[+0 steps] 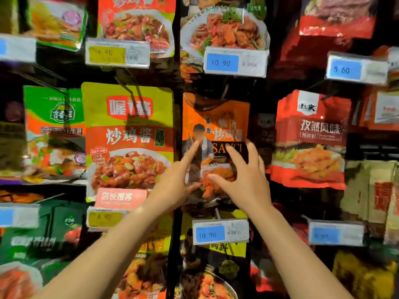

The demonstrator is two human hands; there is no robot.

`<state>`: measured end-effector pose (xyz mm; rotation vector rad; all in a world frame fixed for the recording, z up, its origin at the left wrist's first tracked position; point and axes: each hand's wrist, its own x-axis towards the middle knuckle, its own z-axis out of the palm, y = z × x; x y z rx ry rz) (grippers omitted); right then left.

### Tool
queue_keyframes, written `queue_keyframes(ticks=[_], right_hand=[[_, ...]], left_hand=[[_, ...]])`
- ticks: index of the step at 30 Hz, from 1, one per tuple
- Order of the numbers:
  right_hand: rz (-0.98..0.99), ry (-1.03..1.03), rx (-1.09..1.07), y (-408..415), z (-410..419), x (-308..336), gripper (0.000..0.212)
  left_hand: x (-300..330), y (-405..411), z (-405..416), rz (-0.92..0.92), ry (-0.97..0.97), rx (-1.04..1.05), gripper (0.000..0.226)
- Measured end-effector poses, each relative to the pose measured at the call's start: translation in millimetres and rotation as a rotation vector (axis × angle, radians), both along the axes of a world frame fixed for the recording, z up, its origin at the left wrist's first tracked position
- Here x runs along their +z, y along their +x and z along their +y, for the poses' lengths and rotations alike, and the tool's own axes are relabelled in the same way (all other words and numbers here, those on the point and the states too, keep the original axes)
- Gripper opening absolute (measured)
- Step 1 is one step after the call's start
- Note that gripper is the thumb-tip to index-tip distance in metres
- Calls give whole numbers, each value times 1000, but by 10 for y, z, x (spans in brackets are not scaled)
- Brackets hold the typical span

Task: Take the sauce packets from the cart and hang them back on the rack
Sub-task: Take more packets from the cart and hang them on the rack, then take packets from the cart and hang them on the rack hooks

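Note:
An orange-and-black sauce packet (220, 124) hangs on a peg in the middle of the rack. Both my hands are raised in front of its lower half. My left hand (177, 180) has its index finger stretched up onto the packet's left side and its other fingers spread. My right hand (244, 175) is open, with its fingers apart over the packet's lower right. Neither hand closes around anything. The cart is out of view.
Left of it hangs a yellow-green chicken sauce packet (129, 134), and further left a green packet (54, 126). A red packet (311, 139) hangs to the right. Price tags (220, 233) jut out on the peg ends. Above and below are more rows of packets.

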<state>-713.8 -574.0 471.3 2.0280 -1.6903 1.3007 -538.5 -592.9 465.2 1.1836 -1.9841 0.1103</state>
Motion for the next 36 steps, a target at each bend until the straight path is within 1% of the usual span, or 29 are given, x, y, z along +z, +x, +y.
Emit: queue_keyframes(ticks=[2, 3, 6, 8, 10, 12, 14, 17, 18, 20, 23, 26, 29, 30, 33, 36], right_hand=[[-33, 3, 56, -10, 71, -92, 76], [-38, -2, 81, -13, 126, -116, 73], [-29, -18, 144, 2, 335, -135, 65], [-2, -46, 175, 60, 497, -131, 59], [43, -101, 200, 192, 655, -143, 52], [58, -171, 253, 415, 802, -178, 46], [17, -235, 307, 693, 953, -225, 38], [-76, -262, 417, 1185, 1182, -292, 20], [-97, -233, 465, 1380, 1252, -332, 16], [-84, -164, 542, 1820, 1399, -446, 15], [-6, -39, 643, 2619, 1629, -717, 20], [38, 153, 747, 3484, 1892, -1119, 28], [98, 378, 905, 4325, 2239, -1553, 22], [124, 452, 954, 4581, 2371, -1702, 19], [202, 666, 1099, 5232, 2743, -2157, 16], [309, 817, 1212, 5711, 3053, -2533, 15]], left_hand=[[-49, -17, 4, -70, 3, 35, 105], [-61, -13, 7, -53, 18, 40, 103], [-69, 36, 71, 71, 53, 52, 94], [-80, 72, 228, 142, 45, 11, 84], [-114, 106, 486, 185, -31, -89, 71], [-146, 209, 787, 180, -173, -154, 56], [-171, 433, 1060, 148, -301, -140, 46], [-236, 981, 1460, 162, -320, -83, 30], [-296, 1209, 1599, 159, -311, -61, 24], [-478, 1710, 1896, 154, -274, 11, 18], [-856, 2513, 2385, 215, -149, 167, 26], [-1370, 3314, 2935, 348, 0, 322, 17], [-1856, 4029, 3572, 458, 129, 524, 7], [-2013, 4227, 3784, 500, 152, 591, 6], [-2486, 4655, 4371, 608, 202, 789, 13], [-2925, 4876, 4880, 690, 298, 940, 5]])
